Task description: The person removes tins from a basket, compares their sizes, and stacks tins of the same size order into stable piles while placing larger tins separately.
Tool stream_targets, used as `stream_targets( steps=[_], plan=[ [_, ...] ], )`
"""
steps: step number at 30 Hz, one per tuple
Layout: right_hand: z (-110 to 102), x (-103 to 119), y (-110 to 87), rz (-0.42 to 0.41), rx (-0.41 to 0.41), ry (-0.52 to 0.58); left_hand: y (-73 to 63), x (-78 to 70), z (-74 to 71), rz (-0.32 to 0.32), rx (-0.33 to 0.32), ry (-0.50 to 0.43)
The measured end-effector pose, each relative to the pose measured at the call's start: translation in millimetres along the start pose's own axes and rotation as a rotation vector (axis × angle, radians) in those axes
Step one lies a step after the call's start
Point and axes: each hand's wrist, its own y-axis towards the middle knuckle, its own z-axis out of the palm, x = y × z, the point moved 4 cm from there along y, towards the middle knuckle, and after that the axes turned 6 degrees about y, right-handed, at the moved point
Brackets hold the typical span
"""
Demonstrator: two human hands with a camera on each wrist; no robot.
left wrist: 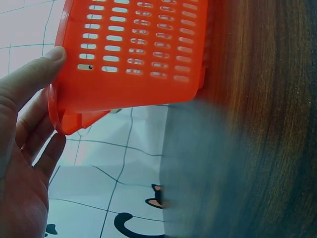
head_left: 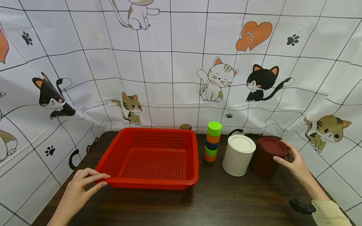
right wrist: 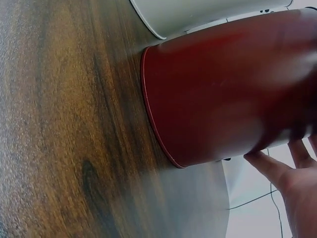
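A red plastic basket [head_left: 152,182] with slotted walls stands on the dark wooden table. At its near left corner my left hand [head_left: 80,186] pinches the rim; in the left wrist view the thumb [left wrist: 37,72] lies over the outer side and the other fingers are behind the rim. On the right side, my right hand [head_left: 297,164] holds the upper part of a dark red can [head_left: 266,163] with a lid, thumb on the near side and fingers round the far side. The can's base meets the table in the right wrist view.
A white lidded can [head_left: 237,158] stands just left of the dark red one. Between it and the basket rises a stack of green, orange and blue pieces [head_left: 212,142]. A cat-print sheet [head_left: 186,78] hangs behind the table [head_left: 215,201].
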Motion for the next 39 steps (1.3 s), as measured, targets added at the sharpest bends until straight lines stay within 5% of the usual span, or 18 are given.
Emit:
stream_targets(
  steps=[17,32,39],
  plan=[
    [-1,3,0.8,-0.051,0.033,0.07,-0.3,-1.6,-1.0,0.003,0.016,0.002],
    [-2,3,-0.8,-0.047,0.014,0.031,0.6,-1.2,-0.2,-0.008,0.024,0.011],
    [-1,23,-0.1,-0.106,-0.028,-0.056,4.3,-1.9,-2.5,0.009,0.051,0.014]
  ],
)
